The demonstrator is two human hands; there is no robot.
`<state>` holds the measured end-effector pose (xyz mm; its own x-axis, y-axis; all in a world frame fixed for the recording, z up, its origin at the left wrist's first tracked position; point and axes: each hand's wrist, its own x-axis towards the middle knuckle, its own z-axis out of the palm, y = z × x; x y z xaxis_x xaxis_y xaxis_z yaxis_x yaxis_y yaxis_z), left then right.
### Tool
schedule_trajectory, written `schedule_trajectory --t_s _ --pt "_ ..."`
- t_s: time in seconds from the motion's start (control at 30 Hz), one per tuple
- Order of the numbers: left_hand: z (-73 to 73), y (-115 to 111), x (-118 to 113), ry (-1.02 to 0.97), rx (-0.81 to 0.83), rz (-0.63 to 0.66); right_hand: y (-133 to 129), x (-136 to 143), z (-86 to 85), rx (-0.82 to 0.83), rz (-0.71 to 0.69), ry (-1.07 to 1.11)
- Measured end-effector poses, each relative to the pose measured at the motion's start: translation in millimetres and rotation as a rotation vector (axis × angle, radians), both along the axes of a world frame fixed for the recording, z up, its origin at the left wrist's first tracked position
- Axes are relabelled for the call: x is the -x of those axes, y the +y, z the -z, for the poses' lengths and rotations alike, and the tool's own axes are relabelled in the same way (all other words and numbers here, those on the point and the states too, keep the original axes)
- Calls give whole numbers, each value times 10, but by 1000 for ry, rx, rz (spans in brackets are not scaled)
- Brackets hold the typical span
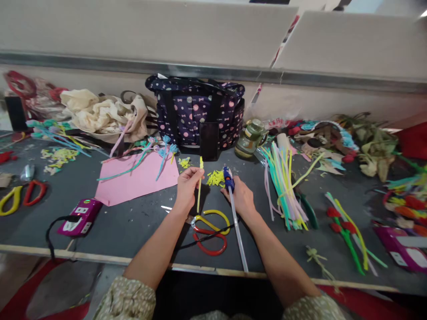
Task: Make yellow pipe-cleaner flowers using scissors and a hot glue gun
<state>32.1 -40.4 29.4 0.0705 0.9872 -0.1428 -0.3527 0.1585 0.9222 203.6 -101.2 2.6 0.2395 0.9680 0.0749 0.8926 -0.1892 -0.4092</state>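
– What is the biggest thing by you?
– Your dark table (133,226). A spotty bag (193,106) sits at the back.
– And near your arms?
– Red and yellow scissors (205,231) lie between them. Your right hand (242,195) is curled around a blue glue gun (228,181).
– Your left hand (189,184)?
– Your thumb and pointing finger pinch a thin yellow stem (199,198), standing up above the table. Little yellow bits (215,178) lie between your hands.
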Motion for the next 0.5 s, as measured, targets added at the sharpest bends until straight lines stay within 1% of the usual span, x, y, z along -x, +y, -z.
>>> schedule_trajectory --t_s 0.13,0.3,0.43,0.5 --pt "0 -3 -12 -24 -3 -13 -1 62 11 19 -5 -84" --pt "0 -15 -21 -20 -6 -19 12 66 57 -9 -13 -84" --pt "-12 -24 -19 -3 -1 1 18 31 70 -19 9 -27" --pt "-8 -27 -24 3 1 28 22 2 66 -38 44 81"
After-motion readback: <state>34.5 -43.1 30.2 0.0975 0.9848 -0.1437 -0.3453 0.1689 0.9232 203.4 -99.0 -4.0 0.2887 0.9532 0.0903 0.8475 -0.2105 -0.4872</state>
